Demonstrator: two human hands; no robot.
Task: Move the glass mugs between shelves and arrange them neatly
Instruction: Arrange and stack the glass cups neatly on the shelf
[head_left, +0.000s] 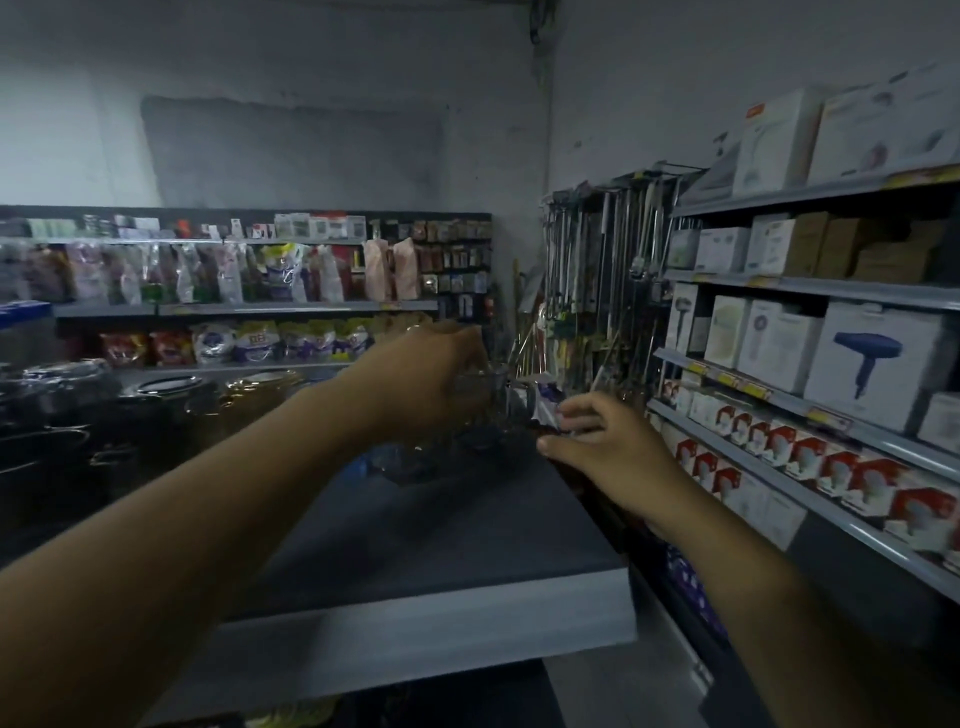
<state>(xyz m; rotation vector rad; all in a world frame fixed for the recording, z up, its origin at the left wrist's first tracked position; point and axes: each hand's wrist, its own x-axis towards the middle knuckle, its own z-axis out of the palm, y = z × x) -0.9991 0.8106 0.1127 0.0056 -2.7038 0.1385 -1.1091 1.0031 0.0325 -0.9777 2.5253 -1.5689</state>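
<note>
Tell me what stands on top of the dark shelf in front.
Clear glass mugs stand at the far end of the dark shelf. The left hand grips one from above and covers part of them, so their number cannot be told.

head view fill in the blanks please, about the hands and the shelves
The left hand holds a ____ mug over the dark shelf top.
The right hand hovers at that shelf's ____ edge.
A white box further right pictures a blue ____.
Missing: glass; right; hairdryer
</note>
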